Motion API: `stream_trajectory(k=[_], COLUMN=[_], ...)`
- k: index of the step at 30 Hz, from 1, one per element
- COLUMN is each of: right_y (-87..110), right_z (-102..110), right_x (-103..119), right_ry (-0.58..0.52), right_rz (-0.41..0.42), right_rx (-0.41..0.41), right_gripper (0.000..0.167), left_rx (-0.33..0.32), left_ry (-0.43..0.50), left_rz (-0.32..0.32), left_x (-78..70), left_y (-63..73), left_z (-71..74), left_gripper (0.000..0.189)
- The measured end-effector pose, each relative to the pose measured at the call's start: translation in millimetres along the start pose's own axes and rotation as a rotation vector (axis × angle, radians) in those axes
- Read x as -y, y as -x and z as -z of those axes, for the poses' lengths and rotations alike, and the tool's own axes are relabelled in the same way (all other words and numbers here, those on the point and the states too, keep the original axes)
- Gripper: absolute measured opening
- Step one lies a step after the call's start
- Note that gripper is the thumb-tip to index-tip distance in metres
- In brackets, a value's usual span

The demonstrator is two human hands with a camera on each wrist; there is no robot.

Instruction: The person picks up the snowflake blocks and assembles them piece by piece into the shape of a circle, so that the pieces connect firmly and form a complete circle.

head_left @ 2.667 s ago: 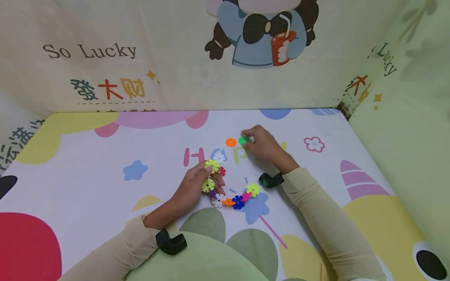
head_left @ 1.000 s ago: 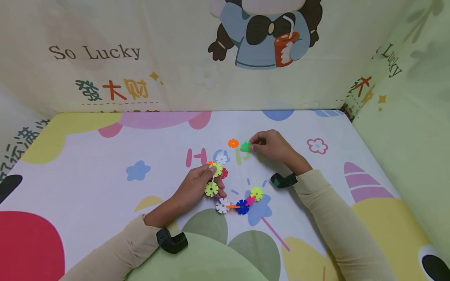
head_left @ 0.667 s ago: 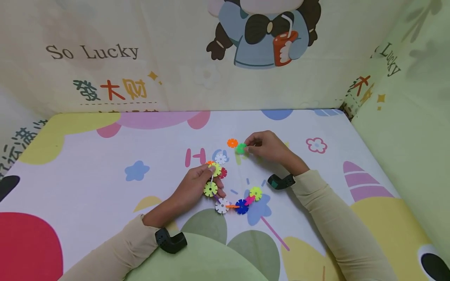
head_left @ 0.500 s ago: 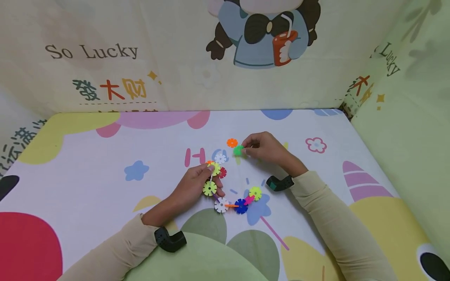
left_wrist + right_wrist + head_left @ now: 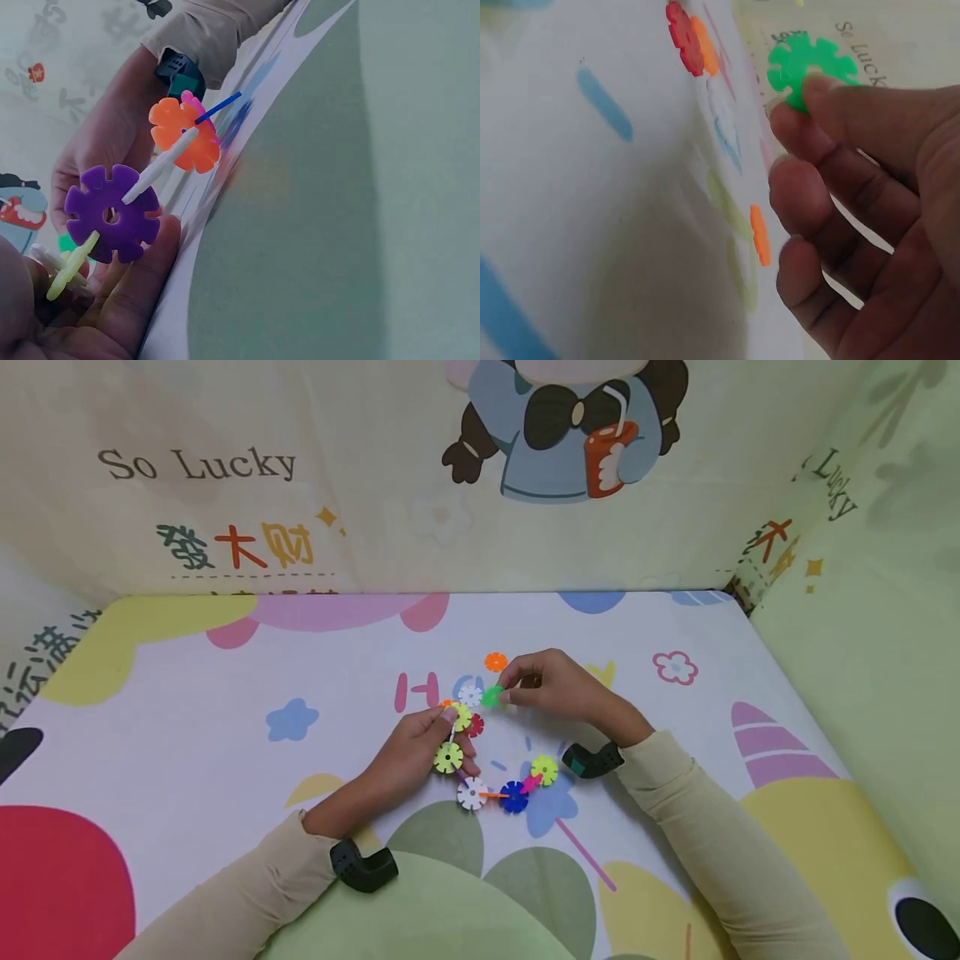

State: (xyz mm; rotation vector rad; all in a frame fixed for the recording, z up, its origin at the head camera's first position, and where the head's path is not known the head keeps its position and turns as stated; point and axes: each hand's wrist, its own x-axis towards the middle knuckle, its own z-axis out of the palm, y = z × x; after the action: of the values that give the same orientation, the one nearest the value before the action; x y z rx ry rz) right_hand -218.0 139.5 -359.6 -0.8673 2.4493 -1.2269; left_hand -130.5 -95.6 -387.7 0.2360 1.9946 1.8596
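Observation:
My left hand [image 5: 408, 752] pinches a yellow-green notched plastic disc [image 5: 461, 717] at the end of a curved chain of interlocked snowflake discs. Down the chain come another yellow-green disc [image 5: 448, 757], a purple disc [image 5: 112, 214], a white disc [image 5: 472, 794], an orange disc [image 5: 184, 135], a dark blue disc [image 5: 513, 797], a pink disc [image 5: 531, 783] and a last yellow-green disc [image 5: 544, 769]. Between thumb and index finger, my right hand [image 5: 562, 687] pinches a bright green disc [image 5: 492, 697], up and right of the left fingertips. The two held discs are apart.
Loose on the patterned tabletop [image 5: 210, 735] lie an orange disc [image 5: 496, 662], a white disc [image 5: 471, 695] and a red disc [image 5: 475, 725]. Another orange disc [image 5: 447, 702] is partly hidden behind my left fingers. A printed cloth wall [image 5: 375, 543] stands at the back.
My right hand has carried the green disc left and nearer, from beside the loose orange disc toward my left hand. My left hand has stayed nearly still, keeping its grip on the chain.

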Motion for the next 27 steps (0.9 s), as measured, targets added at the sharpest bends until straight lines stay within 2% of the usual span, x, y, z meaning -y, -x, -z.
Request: stream_trajectory(k=[6, 17, 27], right_y=[1.7, 2.2, 3.7], right_z=[-4, -8, -9], right_x=[7, 15, 18], right_ry=[0.022, 0.076, 0.089], right_rz=[0.066, 0.088, 0.141], right_rx=[0.048, 0.014, 0.003], right_gripper=[0.008, 0.009, 0.012], left_rx=[0.005, 0.043, 0.032], left_ry=[0.042, 0.038, 0.088], left_rz=[0.001, -0.021, -0.015], left_x=[0.6, -0.4, 1.5], left_y=[0.3, -1.5, -1.9], left_z=[-0.1, 1.2, 0.6], left_gripper=[0.039, 0.035, 0.036])
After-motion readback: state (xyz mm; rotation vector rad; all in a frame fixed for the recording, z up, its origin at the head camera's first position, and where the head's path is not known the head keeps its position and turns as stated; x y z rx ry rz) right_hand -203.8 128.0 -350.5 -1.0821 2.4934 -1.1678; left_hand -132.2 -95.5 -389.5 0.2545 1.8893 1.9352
